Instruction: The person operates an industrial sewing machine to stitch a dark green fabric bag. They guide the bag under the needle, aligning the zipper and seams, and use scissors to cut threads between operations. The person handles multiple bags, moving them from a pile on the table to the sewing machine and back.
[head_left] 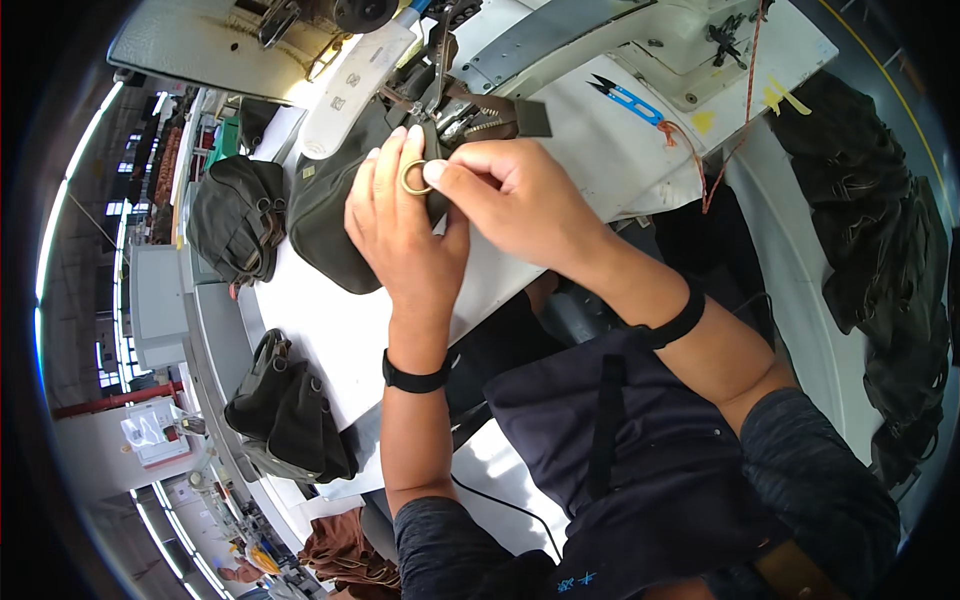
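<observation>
My right hand (530,200) pinches a brass-coloured ring (403,180) between thumb and forefinger. The ring lies against the fingers of my left hand (410,235). That left hand is laid on a dark green fabric bag (325,215), its fingers stretched toward the sewing machine. Just beyond my fingertips, the bag's upper edge runs in under the machine's presser foot area (437,105). A strap with a zipper (490,125) sticks out to the right there. My hands hide part of the bag.
The sewing machine's head (240,45) overhangs the white table (585,165). Blue thread snips (630,100) lie to the right, near an orange cord (745,105). Two more dark bags (235,215) (290,415) sit at the left, and dark green pieces (860,200) are heaped at the far right.
</observation>
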